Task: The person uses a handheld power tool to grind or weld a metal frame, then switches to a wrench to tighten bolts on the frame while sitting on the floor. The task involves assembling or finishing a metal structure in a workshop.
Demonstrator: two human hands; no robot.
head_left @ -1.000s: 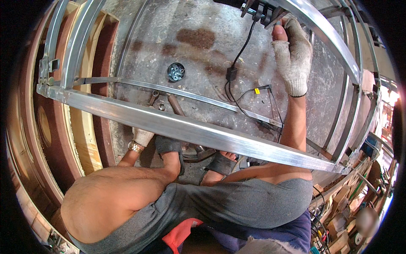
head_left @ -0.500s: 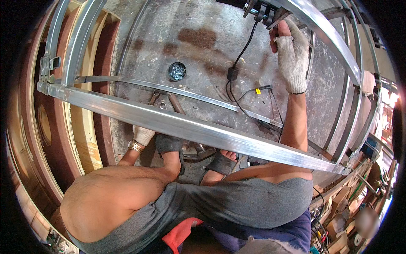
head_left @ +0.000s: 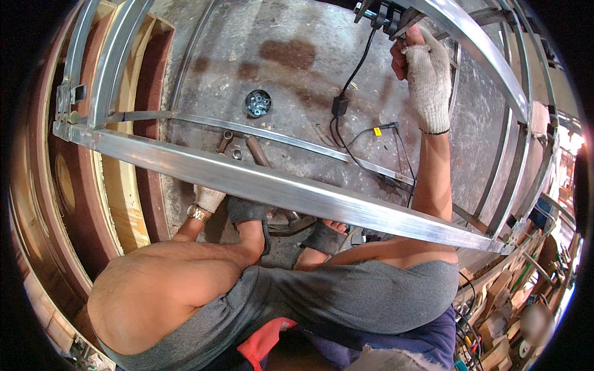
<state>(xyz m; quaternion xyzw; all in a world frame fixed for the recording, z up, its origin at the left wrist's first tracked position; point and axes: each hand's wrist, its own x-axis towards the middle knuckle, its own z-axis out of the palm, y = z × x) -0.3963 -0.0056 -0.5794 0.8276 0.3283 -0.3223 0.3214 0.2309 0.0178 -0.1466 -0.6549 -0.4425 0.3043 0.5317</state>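
My right hand (head_left: 428, 80), in a whitish knitted glove with bare fingertips, reaches up to the far right. Its fingers are curled, with the tips against a dark metal bracket (head_left: 405, 23) under the curved steel tube (head_left: 473, 46); what they pinch, if anything, is hidden. My left hand (head_left: 208, 198), gloved too and with a watch at the wrist, is low on the left beside my foot. The long steel tube (head_left: 266, 185) of the frame crosses above it and hides its fingers. A small round dish (head_left: 258, 103) of metal nuts or bolts rests on the floor between.
Beyond the tube lie a wrench-like tool (head_left: 226, 141) and a brown handle (head_left: 258, 151). A black cable (head_left: 356, 77) hangs from the clamp-like part (head_left: 387, 21) to the floor. Wooden panels (head_left: 124, 185) stand left; wood scraps (head_left: 495, 297) are piled right.
My right hand has shifted slightly and its fingers have curled more beneath the bracket. A small bright speck now shows near the black cable. My left hand has barely moved.
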